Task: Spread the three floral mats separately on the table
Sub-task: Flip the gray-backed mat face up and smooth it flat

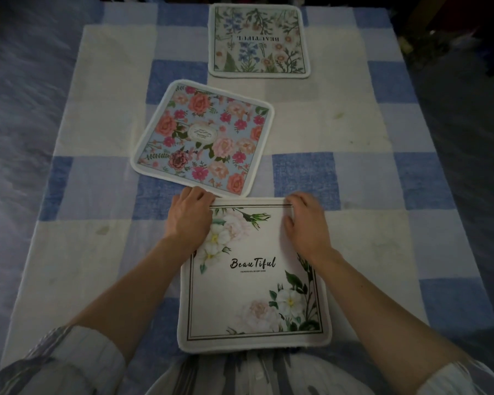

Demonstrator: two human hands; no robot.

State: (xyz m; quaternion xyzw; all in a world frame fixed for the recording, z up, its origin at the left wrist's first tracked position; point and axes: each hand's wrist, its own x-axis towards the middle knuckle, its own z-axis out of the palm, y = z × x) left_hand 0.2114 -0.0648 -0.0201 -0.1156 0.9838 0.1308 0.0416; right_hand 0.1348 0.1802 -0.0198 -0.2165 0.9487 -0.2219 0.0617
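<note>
Three mats out. Left grip (193, 215) and right grip (304, 220) each clamp a far corner of the white Beautiful mat (254, 283), nearest on the worktop (354, 132). Best drawn flat, clear of the rose mat (203, 141).

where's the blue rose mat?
Head view: the blue rose mat lies tilted mid-table, left of centre, between the far botanical mat and the near white mat, just beyond the left hand.

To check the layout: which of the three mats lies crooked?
The middle mat, blue with pink and orange roses. It is turned at an angle, while the far mat and the near mat sit square to the table.
</note>
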